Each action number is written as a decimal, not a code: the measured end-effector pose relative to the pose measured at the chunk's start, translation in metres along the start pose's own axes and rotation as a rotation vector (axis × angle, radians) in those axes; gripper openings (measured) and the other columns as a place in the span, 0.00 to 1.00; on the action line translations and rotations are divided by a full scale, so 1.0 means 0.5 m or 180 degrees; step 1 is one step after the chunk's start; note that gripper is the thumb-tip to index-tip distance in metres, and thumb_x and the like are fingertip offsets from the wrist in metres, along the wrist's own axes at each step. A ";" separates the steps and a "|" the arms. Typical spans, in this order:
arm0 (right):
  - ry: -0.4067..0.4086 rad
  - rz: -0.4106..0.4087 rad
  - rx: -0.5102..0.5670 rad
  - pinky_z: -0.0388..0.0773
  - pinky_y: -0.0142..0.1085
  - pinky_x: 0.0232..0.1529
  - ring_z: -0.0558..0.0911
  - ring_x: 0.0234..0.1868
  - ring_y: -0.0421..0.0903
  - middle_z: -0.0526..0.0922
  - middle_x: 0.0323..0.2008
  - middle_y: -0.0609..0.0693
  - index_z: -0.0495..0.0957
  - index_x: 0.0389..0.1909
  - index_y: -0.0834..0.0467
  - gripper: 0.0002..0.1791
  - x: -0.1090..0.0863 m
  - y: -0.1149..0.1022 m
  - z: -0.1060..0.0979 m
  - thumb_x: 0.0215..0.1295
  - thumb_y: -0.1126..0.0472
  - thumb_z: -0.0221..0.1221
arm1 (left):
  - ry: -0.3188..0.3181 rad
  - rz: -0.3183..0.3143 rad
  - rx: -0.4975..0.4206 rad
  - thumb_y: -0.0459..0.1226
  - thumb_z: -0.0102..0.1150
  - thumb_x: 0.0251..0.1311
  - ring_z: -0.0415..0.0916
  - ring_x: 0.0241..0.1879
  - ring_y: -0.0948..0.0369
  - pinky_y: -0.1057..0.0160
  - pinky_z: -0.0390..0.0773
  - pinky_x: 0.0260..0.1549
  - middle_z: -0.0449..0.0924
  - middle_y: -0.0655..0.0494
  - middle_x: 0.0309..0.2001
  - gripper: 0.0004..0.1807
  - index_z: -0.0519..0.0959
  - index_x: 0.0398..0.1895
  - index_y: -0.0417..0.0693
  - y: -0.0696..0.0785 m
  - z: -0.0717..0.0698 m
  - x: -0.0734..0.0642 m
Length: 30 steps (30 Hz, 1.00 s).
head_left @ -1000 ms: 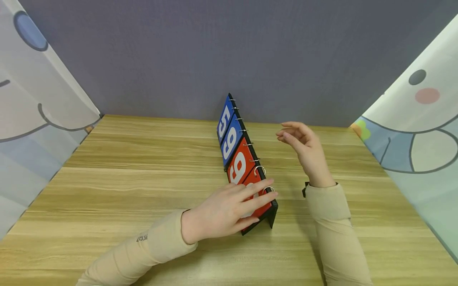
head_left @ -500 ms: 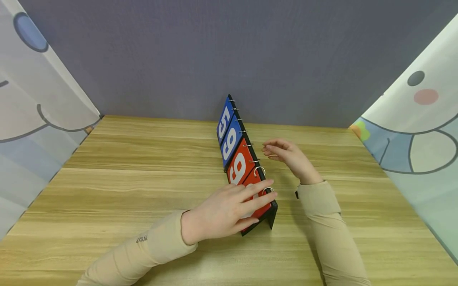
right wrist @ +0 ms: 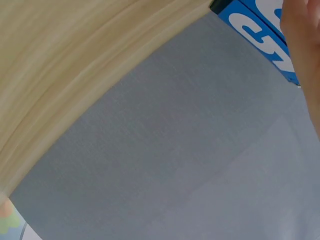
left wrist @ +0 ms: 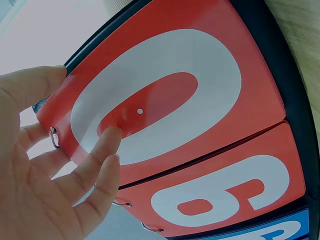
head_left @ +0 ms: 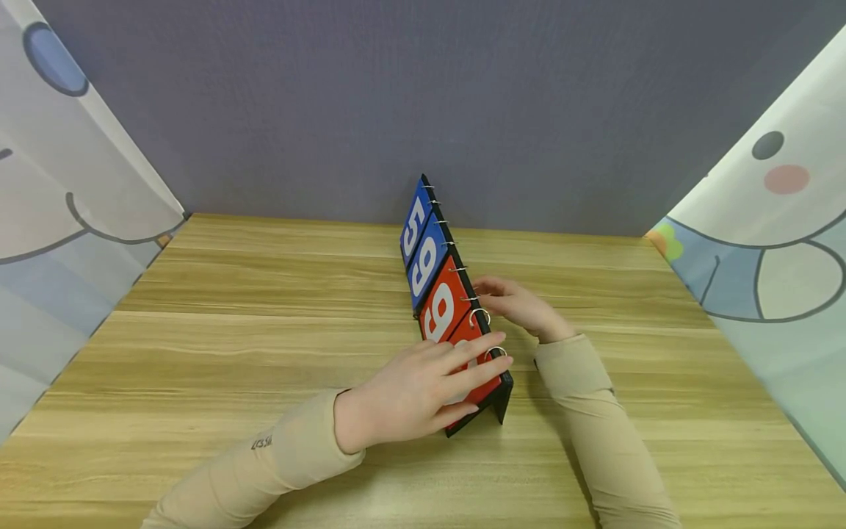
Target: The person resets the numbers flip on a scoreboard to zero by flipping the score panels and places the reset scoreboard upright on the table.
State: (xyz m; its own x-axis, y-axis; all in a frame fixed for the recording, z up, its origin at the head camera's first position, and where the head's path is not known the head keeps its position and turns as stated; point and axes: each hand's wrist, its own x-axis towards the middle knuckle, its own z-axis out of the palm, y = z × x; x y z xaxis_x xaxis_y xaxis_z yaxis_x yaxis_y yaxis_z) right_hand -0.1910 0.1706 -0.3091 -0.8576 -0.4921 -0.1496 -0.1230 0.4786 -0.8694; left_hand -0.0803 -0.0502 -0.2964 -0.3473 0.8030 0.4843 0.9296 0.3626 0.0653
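A black flip scoreboard (head_left: pixel 490 317) stands tent-like, with blue cards (head_left: pixel 428 258) at its far end and red cards (head_left: pixel 441 305) at the near end. White digits mark the cards, which hang from metal rings along the top edge. My left hand (head_left: pixel 419 393) rests on the near red card, two straight fingers reaching over the top edge by the rings. In the left wrist view, other fingertips touch this card (left wrist: pixel 220 65), which bears a 0, and the thumb lies at the board's black edge. My right hand (head_left: pixel 522 305), fingers loosely curved, is at the back of the top edge, its fingertips partly hidden.
The scoreboard stands on a wood-grain table (head_left: pixel 264 316). A grey panel (head_left: pixel 396 95) rises at the table's back, and cartoon-printed sheets (head_left: pixel 800 242) hang at both sides.
My right hand has moved left and toward me, from right of the scoreboard to its top edge. The left hand and the scoreboard have stayed in place.
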 end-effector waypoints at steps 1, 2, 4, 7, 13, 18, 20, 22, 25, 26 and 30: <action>-0.0007 0.0010 0.0002 0.67 0.54 0.60 0.71 0.60 0.60 0.70 0.61 0.67 0.65 0.63 0.68 0.23 0.001 0.000 0.002 0.72 0.60 0.46 | -0.0005 -0.0004 0.0002 0.44 0.63 0.58 0.73 0.53 0.63 0.60 0.76 0.47 0.61 0.53 0.69 0.33 0.65 0.67 0.53 0.000 0.000 0.000; -0.0011 0.0023 -0.0010 0.67 0.54 0.60 0.71 0.60 0.60 0.70 0.61 0.67 0.65 0.63 0.67 0.23 0.001 0.001 0.003 0.71 0.60 0.46 | -0.0009 -0.0006 0.0006 0.44 0.63 0.58 0.73 0.53 0.63 0.60 0.76 0.47 0.61 0.53 0.69 0.33 0.65 0.67 0.53 0.000 0.000 0.000; -0.0018 0.0056 -0.0005 0.66 0.54 0.61 0.70 0.60 0.60 0.70 0.61 0.67 0.64 0.64 0.66 0.24 0.003 0.002 0.006 0.71 0.60 0.47 | -0.0009 -0.0008 0.0013 0.44 0.63 0.58 0.73 0.52 0.63 0.61 0.76 0.46 0.61 0.53 0.69 0.33 0.65 0.67 0.53 0.000 -0.001 0.000; -0.0032 0.0099 0.0013 0.66 0.55 0.61 0.70 0.61 0.61 0.69 0.61 0.67 0.63 0.65 0.65 0.24 0.007 0.005 0.011 0.71 0.60 0.47 | 0.0004 -0.0004 0.0019 0.44 0.63 0.58 0.73 0.50 0.63 0.61 0.76 0.45 0.61 0.53 0.69 0.33 0.65 0.67 0.53 0.000 -0.001 0.000; -0.0046 0.0097 0.0031 0.66 0.54 0.61 0.69 0.62 0.61 0.69 0.61 0.66 0.64 0.64 0.65 0.24 0.011 0.011 0.013 0.71 0.60 0.48 | 0.0031 0.0014 0.0045 0.44 0.63 0.58 0.74 0.48 0.63 0.61 0.76 0.44 0.61 0.54 0.69 0.33 0.65 0.67 0.52 0.000 0.000 -0.001; -0.0036 0.0057 0.0012 0.67 0.53 0.60 0.71 0.59 0.59 0.71 0.58 0.65 0.67 0.60 0.66 0.22 0.011 0.012 0.012 0.70 0.60 0.49 | 0.0028 0.0015 0.0071 0.44 0.63 0.58 0.74 0.48 0.63 0.61 0.76 0.44 0.61 0.54 0.69 0.33 0.65 0.67 0.53 0.000 0.000 -0.001; -0.0032 0.0035 0.0011 0.68 0.51 0.59 0.72 0.58 0.58 0.73 0.57 0.65 0.68 0.58 0.67 0.21 0.011 0.012 0.011 0.69 0.60 0.50 | 0.0025 0.0014 0.0070 0.44 0.63 0.58 0.73 0.48 0.63 0.61 0.76 0.44 0.61 0.54 0.69 0.33 0.65 0.67 0.53 0.000 0.000 -0.001; -0.0026 0.0022 0.0004 0.68 0.49 0.59 0.73 0.56 0.56 0.74 0.55 0.64 0.69 0.57 0.68 0.20 0.010 0.011 0.011 0.68 0.61 0.50 | 0.0022 0.0012 0.0067 0.44 0.63 0.58 0.73 0.49 0.63 0.61 0.76 0.44 0.61 0.54 0.69 0.33 0.65 0.67 0.53 0.000 -0.001 -0.001; -0.0019 0.0020 0.0004 0.67 0.47 0.58 0.73 0.54 0.55 0.74 0.53 0.64 0.69 0.56 0.69 0.19 0.010 0.010 0.011 0.69 0.61 0.49 | 0.0021 0.0011 0.0060 0.44 0.63 0.58 0.73 0.49 0.63 0.61 0.76 0.45 0.61 0.54 0.69 0.33 0.65 0.67 0.52 0.001 -0.001 -0.001; -0.0018 0.0025 -0.0001 0.67 0.47 0.58 0.73 0.54 0.55 0.74 0.53 0.64 0.69 0.55 0.69 0.19 0.010 0.010 0.011 0.69 0.61 0.48 | 0.0020 0.0012 0.0059 0.44 0.63 0.58 0.73 0.49 0.63 0.61 0.76 0.45 0.61 0.54 0.69 0.33 0.65 0.67 0.52 0.001 -0.001 0.000; 0.0002 0.0050 -0.0029 0.67 0.47 0.58 0.73 0.55 0.54 0.75 0.53 0.63 0.70 0.55 0.68 0.19 0.011 0.011 0.011 0.70 0.60 0.48 | 0.0010 0.0011 0.0049 0.44 0.63 0.58 0.73 0.50 0.63 0.61 0.76 0.45 0.61 0.53 0.69 0.33 0.66 0.67 0.52 0.001 -0.002 0.001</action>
State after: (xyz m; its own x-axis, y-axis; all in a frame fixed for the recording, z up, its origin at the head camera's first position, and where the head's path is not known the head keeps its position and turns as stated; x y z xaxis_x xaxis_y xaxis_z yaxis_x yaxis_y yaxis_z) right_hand -0.1934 0.1665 -0.3173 -0.8597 -0.4841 -0.1630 -0.1141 0.4930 -0.8625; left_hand -0.0800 -0.0503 -0.2955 -0.3435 0.8029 0.4872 0.9288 0.3671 0.0500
